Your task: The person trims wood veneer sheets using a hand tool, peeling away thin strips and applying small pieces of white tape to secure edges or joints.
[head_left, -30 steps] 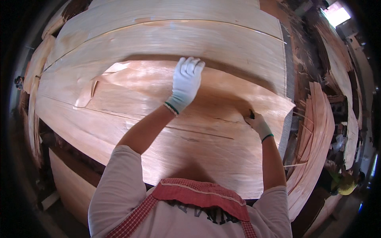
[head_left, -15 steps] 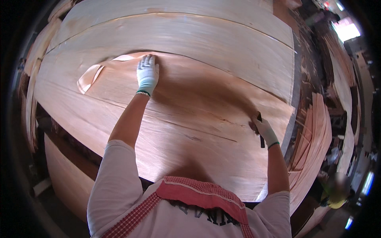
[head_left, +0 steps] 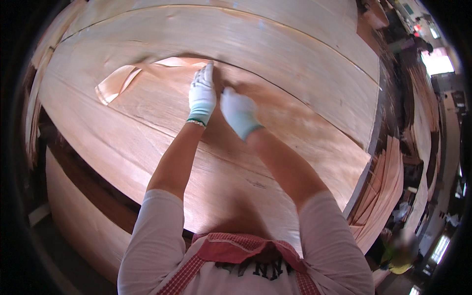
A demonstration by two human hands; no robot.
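Note:
A large pinkish wood veneer sheet [head_left: 290, 132] lies over paler sheets in front of me. My left hand [head_left: 202, 93], in a white knit glove with a green cuff, rests flat near the sheet's far edge, its fingers stretched out and holding nothing. Just right of it is my right hand [head_left: 239, 110], gloved too, closed and blurred by motion. A dark bit shows at its fingers; the narrow black tool seen there earlier is mostly hidden now. Left of my left hand, a torn strip of veneer [head_left: 118, 83] curls up and folds over.
Pale veneer sheets [head_left: 275, 44] with a long seam extend on the far side. Bundled veneer strips [head_left: 381, 191] hang at the right edge. A curved panel [head_left: 81, 211] stands at the lower left. Another person [head_left: 400, 253] is at the lower right.
My right hand has swung from the sheet's right side to beside my left hand. My left hand has shifted slightly right. The view has moved a little.

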